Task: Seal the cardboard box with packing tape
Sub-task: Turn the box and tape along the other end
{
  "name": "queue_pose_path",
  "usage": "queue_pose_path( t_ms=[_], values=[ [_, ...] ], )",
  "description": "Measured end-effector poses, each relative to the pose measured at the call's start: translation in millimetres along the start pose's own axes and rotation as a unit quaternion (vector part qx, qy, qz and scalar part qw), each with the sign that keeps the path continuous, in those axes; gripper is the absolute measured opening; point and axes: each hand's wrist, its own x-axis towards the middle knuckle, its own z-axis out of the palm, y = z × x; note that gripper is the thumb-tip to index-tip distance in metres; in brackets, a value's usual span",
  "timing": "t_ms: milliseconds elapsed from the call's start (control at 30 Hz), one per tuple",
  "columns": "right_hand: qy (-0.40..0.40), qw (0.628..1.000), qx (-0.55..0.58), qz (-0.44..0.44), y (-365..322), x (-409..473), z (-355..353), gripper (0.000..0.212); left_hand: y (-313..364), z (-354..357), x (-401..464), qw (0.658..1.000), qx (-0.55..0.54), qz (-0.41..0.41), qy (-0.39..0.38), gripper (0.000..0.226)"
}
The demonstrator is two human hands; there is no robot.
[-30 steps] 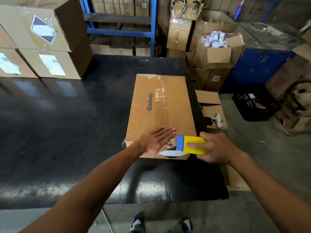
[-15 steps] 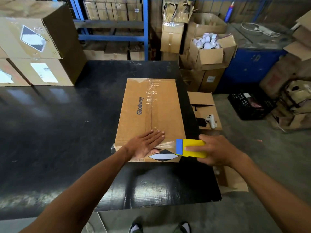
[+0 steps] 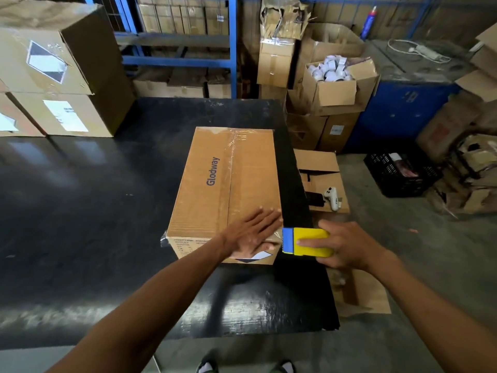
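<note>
The black table (image 3: 80,211) carries everything, and the cardboard box (image 3: 226,189) is my landmark: it lies lengthwise near the table's right edge, flaps shut, its short near end facing me. A strip of clear packing tape (image 3: 233,157) runs along the centre seam on top of the box and, as far as I can tell, folds over that near end.

My left hand (image 3: 250,235) lies flat on the box's near right corner, fingers together and stretched out, palm pressing down. My right hand (image 3: 347,244) hangs just off the box's near right corner, wrapped round the yellow and blue tape dispenser (image 3: 306,242), with its blue end nearly touching the box.

To do this step well, I judge that I should keep my left palm firm on the tape end so it cannot lift, then pull the dispenser sharply away from the box for a clean cut.
</note>
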Motion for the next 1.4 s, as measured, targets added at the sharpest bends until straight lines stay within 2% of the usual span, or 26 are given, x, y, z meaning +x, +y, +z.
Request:
queue_pose_path(
  t_ms=[133,400,533,667,833,1067,1200,1333,1400],
  values=[
    [0.022,1.0,0.005,-0.01,11.7,-14.6,4.1,0.057,0.3,4.0,2.8,1.0,-0.008,-0.009,-0.025,0.074],
    [0.044,0.998,0.026,-0.044,35.9,-25.2,22.2,0.066,3.5,6.3,7.6,1.0,-0.018,-0.004,0.013,0.074],
    [0.031,0.997,0.027,-0.07,47.4,-16.7,22.6,0.063,1.7,6.0,7.9,1.0,-0.019,-0.008,0.017,0.073],
    [0.058,0.994,0.017,-0.09,68.0,-19.4,11.6,0.057,1.0,6.4,7.0,1.0,-0.023,-0.012,0.007,0.072],
    [0.039,0.991,-0.027,-0.122,68.4,0.3,23.9,0.055,0.5,7.5,9.2,1.0,-0.024,-0.011,-0.001,0.073],
    [0.108,0.989,-0.043,-0.094,38.5,3.5,49.4,0.051,3.7,5.1,9.2,1.0,-0.019,-0.018,0.009,0.072],
    [0.134,0.983,-0.094,-0.082,24.5,3.7,60.3,0.054,0.6,2.5,9.1,0.999,-0.026,-0.016,0.016,0.071],
    [0.097,0.985,-0.141,-0.034,2.7,-4.3,86.9,0.051,3.3,1.4,8.8,0.999,-0.034,-0.016,0.012,0.07],
    [0.066,0.99,-0.124,0.006,-18.9,-7.1,102.6,0.048,3.7,1.7,7.0,0.999,-0.038,-0.019,0.001,0.07]
  ],
)
